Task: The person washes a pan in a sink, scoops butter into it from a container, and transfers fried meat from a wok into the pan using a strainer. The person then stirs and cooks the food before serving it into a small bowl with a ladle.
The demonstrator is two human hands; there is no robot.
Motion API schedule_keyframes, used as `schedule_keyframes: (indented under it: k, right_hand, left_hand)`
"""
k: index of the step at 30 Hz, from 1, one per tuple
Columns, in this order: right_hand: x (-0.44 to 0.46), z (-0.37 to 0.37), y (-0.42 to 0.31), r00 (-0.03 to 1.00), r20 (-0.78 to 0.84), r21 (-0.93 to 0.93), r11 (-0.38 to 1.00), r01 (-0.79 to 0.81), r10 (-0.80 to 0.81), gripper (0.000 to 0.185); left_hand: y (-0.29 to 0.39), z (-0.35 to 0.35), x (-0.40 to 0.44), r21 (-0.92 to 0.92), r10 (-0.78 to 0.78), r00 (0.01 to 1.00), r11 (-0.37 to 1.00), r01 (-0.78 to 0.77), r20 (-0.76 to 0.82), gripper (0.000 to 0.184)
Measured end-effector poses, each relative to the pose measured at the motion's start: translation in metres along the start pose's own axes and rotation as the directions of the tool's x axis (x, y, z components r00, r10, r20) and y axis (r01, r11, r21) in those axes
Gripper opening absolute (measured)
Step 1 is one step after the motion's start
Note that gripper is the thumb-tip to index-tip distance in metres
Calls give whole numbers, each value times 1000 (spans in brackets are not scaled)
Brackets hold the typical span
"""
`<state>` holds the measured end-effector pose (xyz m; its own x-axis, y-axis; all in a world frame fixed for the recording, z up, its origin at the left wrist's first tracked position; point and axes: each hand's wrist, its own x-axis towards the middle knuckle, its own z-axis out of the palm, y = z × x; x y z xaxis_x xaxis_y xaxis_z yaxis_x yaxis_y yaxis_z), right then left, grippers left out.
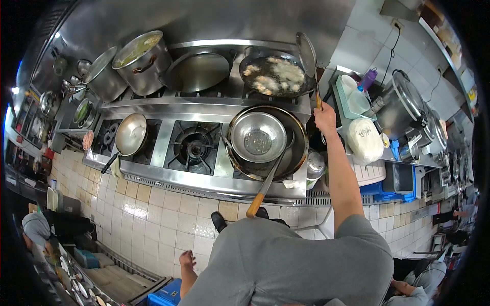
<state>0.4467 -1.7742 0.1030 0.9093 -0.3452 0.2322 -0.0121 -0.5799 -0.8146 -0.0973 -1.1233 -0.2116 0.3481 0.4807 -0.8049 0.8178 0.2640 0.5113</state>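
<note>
My right hand (pixel 325 120) is closed round the handle of a skimmer (pixel 307 55), whose round head stands tilted at the right rim of a wok (pixel 245 84). In that wok, pale battered pieces (pixel 278 76) lie in bubbling oil. My left hand (pixel 187 259) hangs low beside my body over the floor, holding nothing, its fingers partly spread. Nearer me, a perforated metal bowl-shaped strainer (pixel 258 137) with a wooden handle rests in a large dark-rimmed pan (pixel 296 153), the handle pointing towards me.
Two tall pots (pixel 143 62) and a wide pan of liquid (pixel 199 72) stand at the back left. A small pan (pixel 131 133) sits on the left burner. At right are a white bag (pixel 365 141) and a large pot (pixel 401 102). Other people are at both lower sides.
</note>
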Motion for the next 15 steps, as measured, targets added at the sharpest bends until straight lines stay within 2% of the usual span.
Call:
schedule_keyframes:
  k: [1,3,5,6,7,9,10,13,14,15]
  right_hand:
    - [10,4,12,1000,-26,-50,999,10,-11,14]
    - [14,2,12,998,-58,-99,995,14,-20,11]
    - [8,4,-10,957,116,174,943,-284,267,10]
    - [7,9,-13,956,114,176,942,-286,269,10]
    - [7,15,-15,947,160,276,908,-314,279,11]
    - [13,27,-14,919,258,419,822,-385,298,12]
    - [16,33,-12,918,260,422,820,-386,299,12]
    - [16,45,-17,864,415,634,590,-500,286,10]
    - [18,47,-12,863,416,636,587,-501,285,10]
    - [20,49,-4,810,503,608,542,-580,302,11]
  left_hand:
    - [-18,-4,0,126,51,998,990,-55,33,43]
    - [-22,-1,-11,253,103,992,960,-119,75,41]
    - [-21,-4,-42,157,-108,994,982,101,35,40]
    - [-31,-11,-36,160,-105,994,982,99,34,40]
    - [-64,-27,-12,132,35,989,990,-54,143,39]
    - [-68,-33,-11,89,178,954,975,-204,243,38]
    - [-68,-35,-8,132,147,967,975,-176,208,39]
    - [-33,-29,-28,252,59,994,964,-81,93,40]
    - [-23,-26,-29,271,46,996,961,-64,71,40]
    - [-15,-23,-29,289,33,998,956,-46,50,40]
